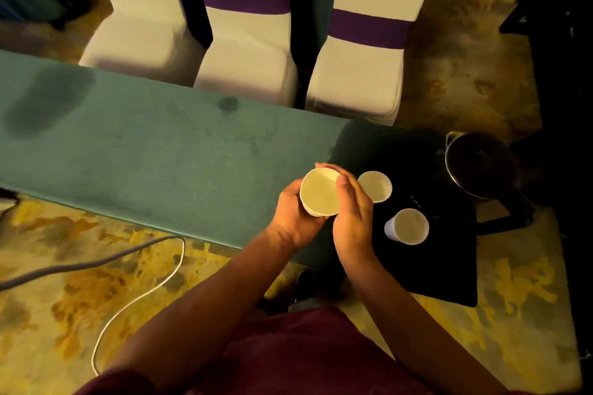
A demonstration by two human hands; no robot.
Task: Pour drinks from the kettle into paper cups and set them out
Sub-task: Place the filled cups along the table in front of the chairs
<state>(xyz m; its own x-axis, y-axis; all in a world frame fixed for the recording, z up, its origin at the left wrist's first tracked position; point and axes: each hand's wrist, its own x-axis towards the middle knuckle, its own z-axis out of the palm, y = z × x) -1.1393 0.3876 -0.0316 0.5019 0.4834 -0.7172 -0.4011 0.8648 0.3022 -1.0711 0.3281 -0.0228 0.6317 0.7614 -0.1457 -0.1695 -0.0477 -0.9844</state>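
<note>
Your left hand [296,215] and right hand [353,221] both grasping one paper cup [321,192] above the green-clothed counter [144,144], damp patches on the cloth, two cups [374,186] on a black tray [442,260], kettle [478,167] beside them, patterned carpet [80,292], covered chairs [247,42] behind.

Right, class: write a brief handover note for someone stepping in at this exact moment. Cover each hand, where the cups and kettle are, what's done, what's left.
Left hand and right hand together hold one paper cup, its mouth facing the camera, above the green table edge.
Two more cups stand on the black surface to the right; contents cannot be told.
Kettle sits beyond them, untouched.
Left: pour, then set cups out on the table.
</note>
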